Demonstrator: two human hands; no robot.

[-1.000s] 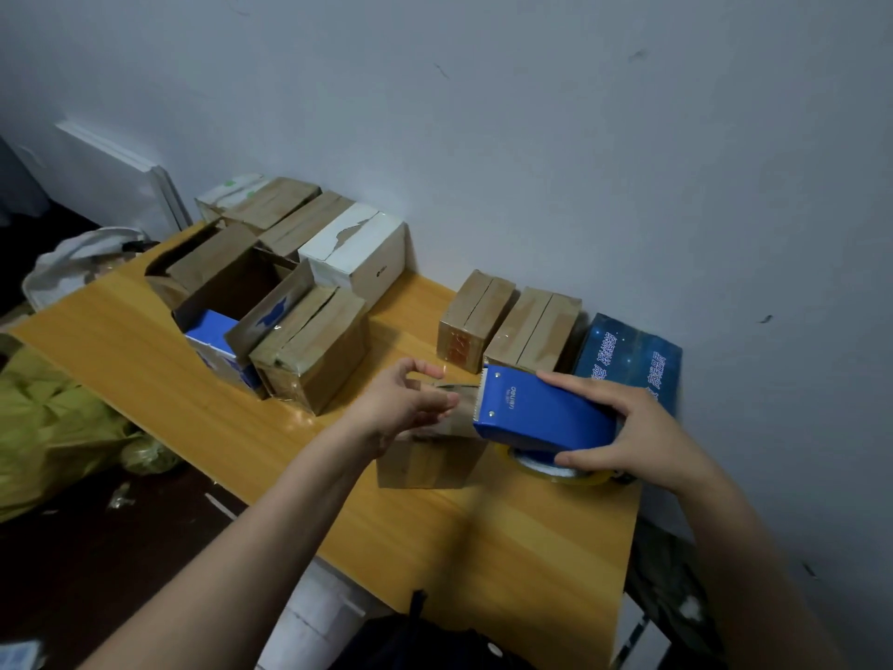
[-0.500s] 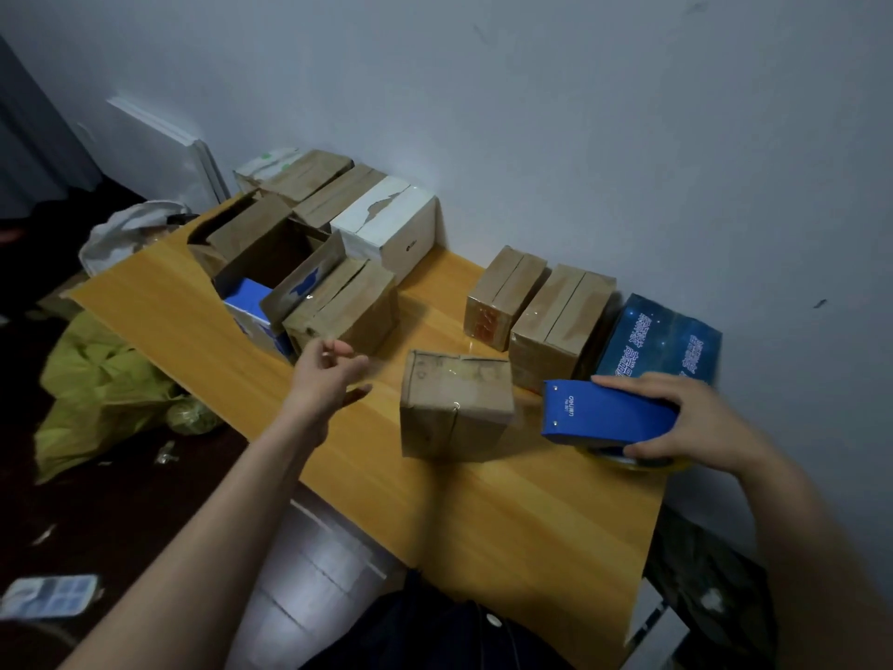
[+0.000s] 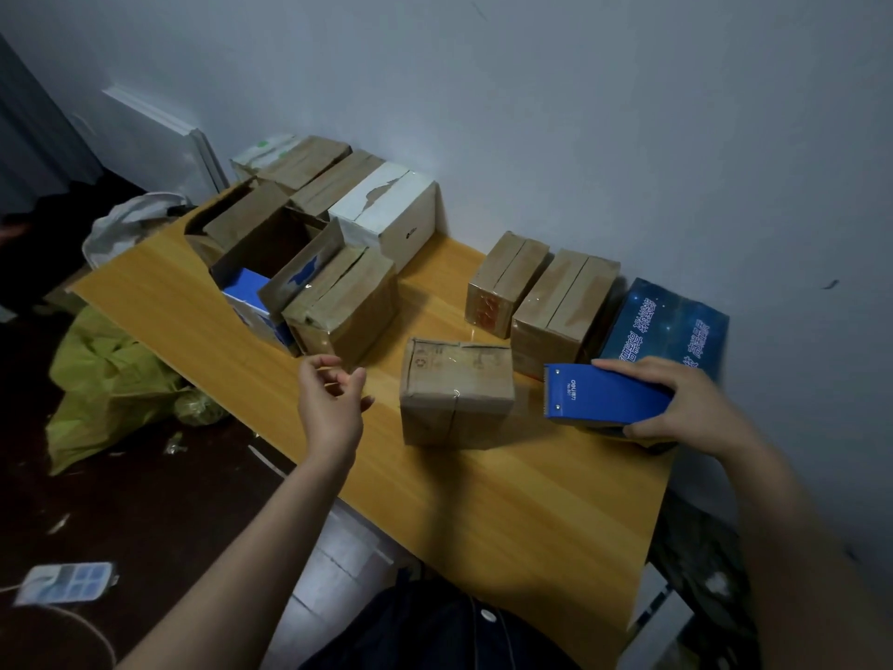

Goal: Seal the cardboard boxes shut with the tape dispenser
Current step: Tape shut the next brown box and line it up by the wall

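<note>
blue tape dispenser [image 3: 604,394] marked "deli", gripped by right hand [image 3: 691,403].

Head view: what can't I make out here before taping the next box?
All head view:
- Tape roll: hidden under the dispenser and right hand.
- Open box: inside too dark, bottom hidden by its walls.
- Front box: underside and far side hidden by the box itself.
- Blue carton: print blurred, near corner covered by the hand.
</note>
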